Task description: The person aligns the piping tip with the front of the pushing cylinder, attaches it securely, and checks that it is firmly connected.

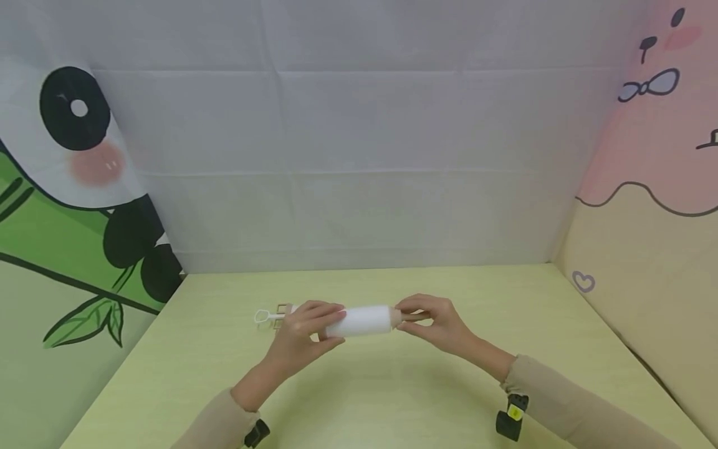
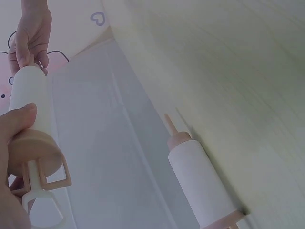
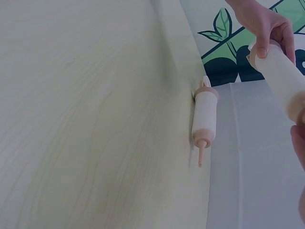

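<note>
A white-barrelled decorating syringe (image 1: pixel 366 320) with beige ends is held level above the table between both hands. My left hand (image 1: pixel 305 327) grips its rear part, thumb below and fingers over the top. In the left wrist view, its beige handle frame (image 2: pixel 57 182) and white pull ring (image 2: pixel 45 210) stick out past that hand. My right hand (image 1: pixel 440 321) pinches the beige nozzle end (image 1: pixel 396 317), with the thin tip pointing in toward the palm. A second, similar syringe (image 3: pixel 205 114) lies on the table behind, largely hidden in the head view by the left hand and the held syringe.
The pale yellow-green table (image 1: pixel 381 399) reaches back to a white cloth wall (image 1: pixel 359 156). Printed side panels stand on both sides, a panda (image 1: pixel 73 174) to the left and a pink and cream figure (image 1: pixel 645 237) to the right. A wrist camera (image 1: pixel 512 415) hangs below the right sleeve.
</note>
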{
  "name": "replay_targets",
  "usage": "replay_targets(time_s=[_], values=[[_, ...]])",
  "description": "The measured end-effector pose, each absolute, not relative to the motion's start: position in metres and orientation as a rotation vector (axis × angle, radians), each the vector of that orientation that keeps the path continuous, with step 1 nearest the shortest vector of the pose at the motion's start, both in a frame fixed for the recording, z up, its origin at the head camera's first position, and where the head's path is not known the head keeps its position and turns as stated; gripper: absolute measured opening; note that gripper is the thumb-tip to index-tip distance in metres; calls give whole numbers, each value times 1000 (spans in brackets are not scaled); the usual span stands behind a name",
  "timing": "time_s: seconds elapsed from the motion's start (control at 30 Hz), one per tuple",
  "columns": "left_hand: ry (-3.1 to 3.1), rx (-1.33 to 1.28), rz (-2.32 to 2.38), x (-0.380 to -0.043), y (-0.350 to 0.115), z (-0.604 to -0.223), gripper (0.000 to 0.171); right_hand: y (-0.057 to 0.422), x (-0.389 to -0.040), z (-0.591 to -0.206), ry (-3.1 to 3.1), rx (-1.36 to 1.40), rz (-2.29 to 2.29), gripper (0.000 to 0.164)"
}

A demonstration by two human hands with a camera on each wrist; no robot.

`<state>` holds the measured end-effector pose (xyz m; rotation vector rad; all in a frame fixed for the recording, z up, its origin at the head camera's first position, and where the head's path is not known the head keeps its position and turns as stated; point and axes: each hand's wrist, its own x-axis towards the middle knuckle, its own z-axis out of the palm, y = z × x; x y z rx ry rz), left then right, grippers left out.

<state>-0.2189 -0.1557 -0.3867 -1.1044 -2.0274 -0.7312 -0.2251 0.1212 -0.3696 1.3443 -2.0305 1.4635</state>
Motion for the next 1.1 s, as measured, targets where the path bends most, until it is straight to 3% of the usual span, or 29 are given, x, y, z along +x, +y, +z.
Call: replay_targets(time_s=[0.47, 0.83, 1.1], values=[[-2011, -1122, -705, -223, -157, -392, 48, 119, -227, -372, -2110, 1254, 1554, 23], [-2113, -1081, -837, -224, -160, -390, 47, 115, -236, -377, -1909, 1443, 1140, 43], [-2090, -1103, -830, -224, -159, -387, 48, 124, -247, -393, -1879, 1473, 1146, 44]])
